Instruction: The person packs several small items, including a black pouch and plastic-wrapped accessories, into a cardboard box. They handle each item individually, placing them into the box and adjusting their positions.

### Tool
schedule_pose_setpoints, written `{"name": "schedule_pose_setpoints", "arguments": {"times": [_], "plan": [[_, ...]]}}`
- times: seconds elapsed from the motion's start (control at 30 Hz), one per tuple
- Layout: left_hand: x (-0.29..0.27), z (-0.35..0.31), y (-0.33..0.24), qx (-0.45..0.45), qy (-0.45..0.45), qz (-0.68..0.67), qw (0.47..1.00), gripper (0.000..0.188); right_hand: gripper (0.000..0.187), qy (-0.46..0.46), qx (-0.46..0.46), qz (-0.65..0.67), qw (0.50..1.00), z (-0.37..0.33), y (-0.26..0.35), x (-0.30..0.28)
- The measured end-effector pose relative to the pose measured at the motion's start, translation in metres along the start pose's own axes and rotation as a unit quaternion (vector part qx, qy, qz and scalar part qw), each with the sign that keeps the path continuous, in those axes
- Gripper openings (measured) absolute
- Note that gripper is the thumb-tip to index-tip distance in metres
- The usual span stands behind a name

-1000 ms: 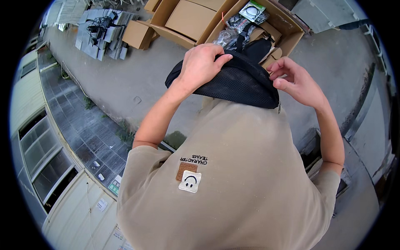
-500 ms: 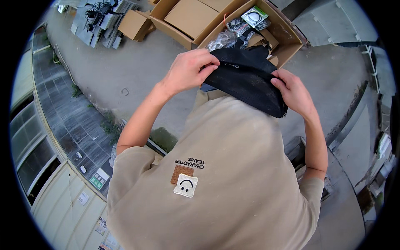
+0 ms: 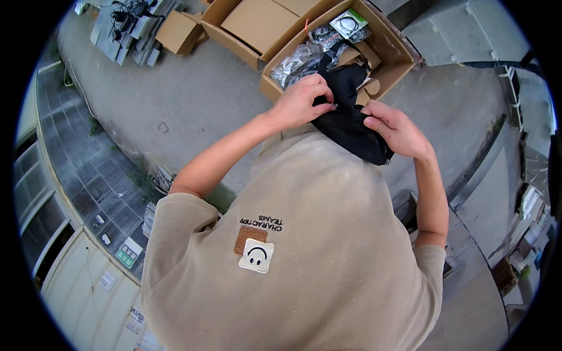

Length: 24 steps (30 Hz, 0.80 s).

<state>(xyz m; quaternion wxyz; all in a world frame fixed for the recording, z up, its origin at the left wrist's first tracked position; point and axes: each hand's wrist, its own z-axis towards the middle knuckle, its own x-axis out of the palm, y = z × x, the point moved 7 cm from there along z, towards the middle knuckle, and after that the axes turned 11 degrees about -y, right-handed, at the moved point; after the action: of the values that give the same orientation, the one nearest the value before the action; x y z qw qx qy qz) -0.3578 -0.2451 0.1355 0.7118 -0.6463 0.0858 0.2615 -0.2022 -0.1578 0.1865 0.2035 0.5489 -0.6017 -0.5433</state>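
Open cardboard box (image 3: 404, 54) is the biggest item near the hands, floor of it mostly hidden by stuff. Black fabric bag (image 3: 346, 133) is up in both hands on the near side of box, far end overlapping box in view; can't tell if that end touches the contents. Progress: bag's in hand, not yet set down, so work on it looks approx. midway. R hand (image 3: 399, 130): thumb & curled fingers closed on bag's upper R edge. L hand (image 3: 300, 104): thumb & index nearly together, pinching fabric on bag's L side. Black strap (image 3: 325, 57) runs over the box contents. Tiny zip pull (image 3: 335, 106), prob., by L fingertips, hard to make out; bag's inside hidden, open or not unclear.
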Motion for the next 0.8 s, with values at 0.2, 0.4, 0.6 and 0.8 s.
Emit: {"name": "schedule_pose_setpoints", "arguments": {"times": [0.2, 0.4, 0.6, 0.8], "plan": [[0.015, 0.004, 0.002, -0.033, 0.108, 0.043, 0.993, 0.015, 0.017, 0.007, 0.02, 0.011, 1.0, -0.004, -0.005, -0.003], [0.017, 0.001, 0.026, -0.134, 0.157, -0.071, 0.976, 0.013, 0.021, -0.05, 0.054, 0.004, 0.997, -0.006, -0.02, -0.006], [-0.007, 0.007, 0.067, -0.273, 0.21, -0.051, 0.937, 0.011, 0.018, -0.07, 0.025, -0.069, 0.995, -0.012, -0.043, -0.021], [-0.012, 0.005, 0.089, -0.234, 0.311, 0.144, 0.91, 0.016, 0.017, 0.013, 0.067, -0.121, 0.99, -0.01, -0.065, -0.037]]}}
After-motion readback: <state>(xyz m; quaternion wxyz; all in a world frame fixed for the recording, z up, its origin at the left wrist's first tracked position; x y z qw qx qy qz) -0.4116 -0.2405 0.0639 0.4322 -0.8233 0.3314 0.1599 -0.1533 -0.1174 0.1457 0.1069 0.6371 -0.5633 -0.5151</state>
